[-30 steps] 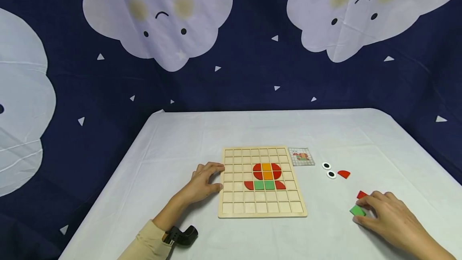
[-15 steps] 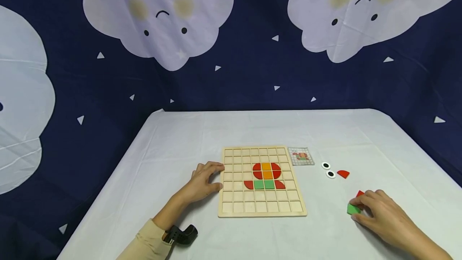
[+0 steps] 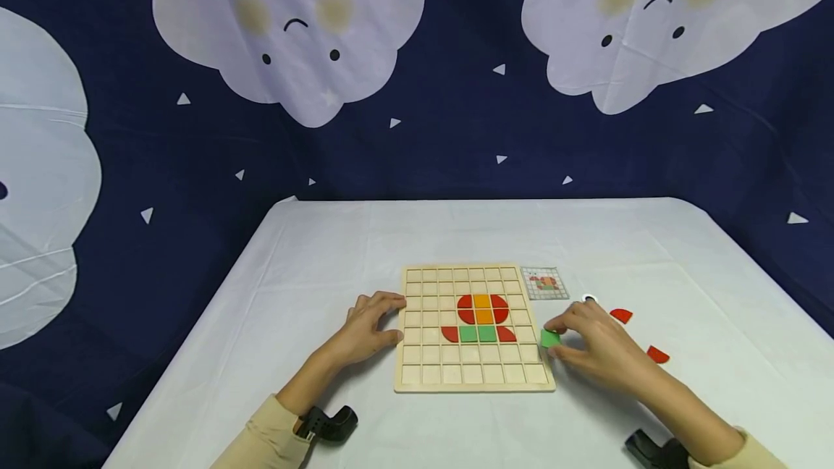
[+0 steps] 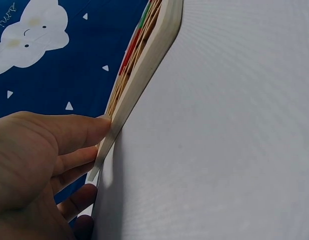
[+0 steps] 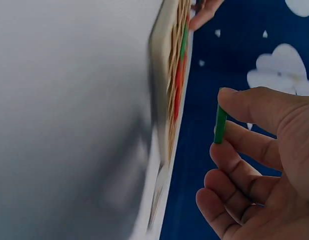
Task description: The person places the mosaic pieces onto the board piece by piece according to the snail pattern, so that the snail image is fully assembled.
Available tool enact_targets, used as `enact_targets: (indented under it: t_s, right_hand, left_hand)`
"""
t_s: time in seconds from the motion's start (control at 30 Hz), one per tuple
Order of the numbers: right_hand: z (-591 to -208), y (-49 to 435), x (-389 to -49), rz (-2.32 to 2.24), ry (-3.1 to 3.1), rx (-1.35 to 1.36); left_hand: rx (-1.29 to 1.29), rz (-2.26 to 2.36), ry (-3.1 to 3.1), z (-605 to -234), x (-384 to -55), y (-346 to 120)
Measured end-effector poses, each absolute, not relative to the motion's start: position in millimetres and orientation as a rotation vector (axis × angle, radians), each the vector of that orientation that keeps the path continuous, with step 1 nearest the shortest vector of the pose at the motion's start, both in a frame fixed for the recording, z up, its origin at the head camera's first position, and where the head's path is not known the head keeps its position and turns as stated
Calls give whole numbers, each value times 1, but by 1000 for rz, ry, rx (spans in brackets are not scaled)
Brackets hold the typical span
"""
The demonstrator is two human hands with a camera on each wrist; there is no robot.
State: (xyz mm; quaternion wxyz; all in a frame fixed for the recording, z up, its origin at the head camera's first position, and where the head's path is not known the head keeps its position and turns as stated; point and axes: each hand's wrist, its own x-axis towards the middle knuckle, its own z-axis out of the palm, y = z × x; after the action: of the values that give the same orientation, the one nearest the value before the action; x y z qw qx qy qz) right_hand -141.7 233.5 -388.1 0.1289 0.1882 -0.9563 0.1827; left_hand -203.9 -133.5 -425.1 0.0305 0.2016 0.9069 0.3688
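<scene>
A wooden grid board [image 3: 443, 375] lies on the table with red, orange and green tiles set in its squares. At its left edge rests my left hand [image 3: 365, 331], thumb and fingertips touching the frame; the left wrist view shows the thumb [image 4: 87, 131] against the rim. Between thumb and fingers, my right hand [image 3: 602, 346] pinches a green square tile [image 3: 550, 338] beside the board's right edge. The right wrist view has this tile [image 5: 220, 124] held edge-on, off the table.
A small picture card [image 3: 545, 283] lies by the board's upper right corner. Beyond the right hand are a red quarter-round tile [image 3: 622, 315] and another red tile [image 3: 658, 355]. One white eye disc [image 3: 589, 298] is partly covered by the right hand.
My right hand has carried the green tile leftward from beside the red tile to the board's right edge. It now hides one eye disc. The left hand has stayed put.
</scene>
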Motion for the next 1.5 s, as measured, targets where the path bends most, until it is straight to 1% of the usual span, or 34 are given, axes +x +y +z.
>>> enact_targets:
  t_s: [0.3,0.67,1.13,1.5]
  right_hand:
    - [-387,178,-175,673,-2761,750]
    - [-385,134,-205,728,-2840,837]
    - [-393,116,-221,736,-2925,879]
    - [-397,113,-225,668,-2969,916]
  left_hand:
    - [629,1136,2795,-422,-204,-132]
    - [621,1148,2784,-422,-204,-132]
    - [616,1150,2785,-422,-203,-133]
    - [607,1153,2780,-422,-203,-133]
